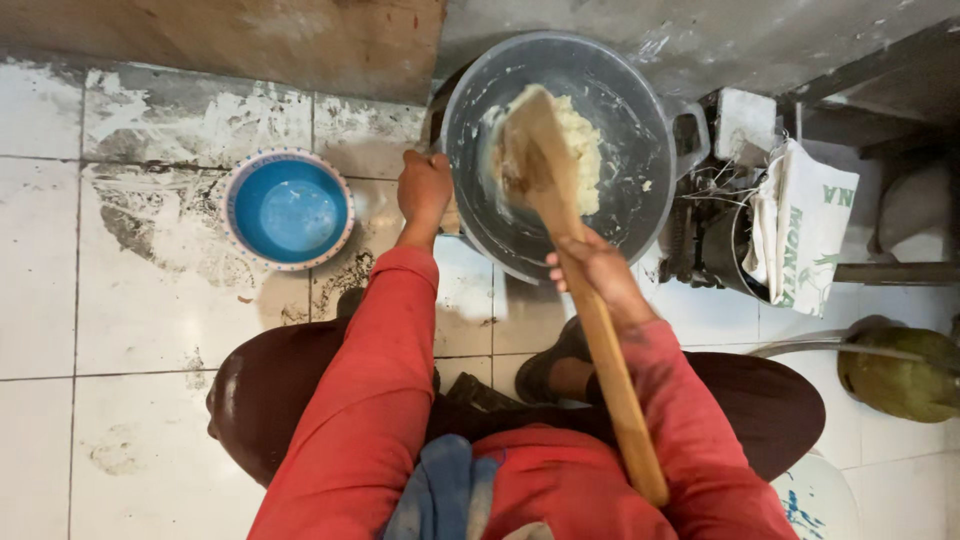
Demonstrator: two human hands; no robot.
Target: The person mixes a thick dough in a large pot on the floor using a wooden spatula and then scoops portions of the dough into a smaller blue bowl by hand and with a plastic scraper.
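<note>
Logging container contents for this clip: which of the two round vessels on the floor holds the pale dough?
The big grey pot, gripped at its rim by the left hand, holds it. The blue bowl to its left contains none.

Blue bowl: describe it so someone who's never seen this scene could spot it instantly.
Start at the big grey pot of pale mash at top centre, which the left hand steadies by its rim. Look left across the stained white floor tiles: the blue bowl sits there alone. It's the only bright blue thing, small, round, with a patterned pale rim.
</note>
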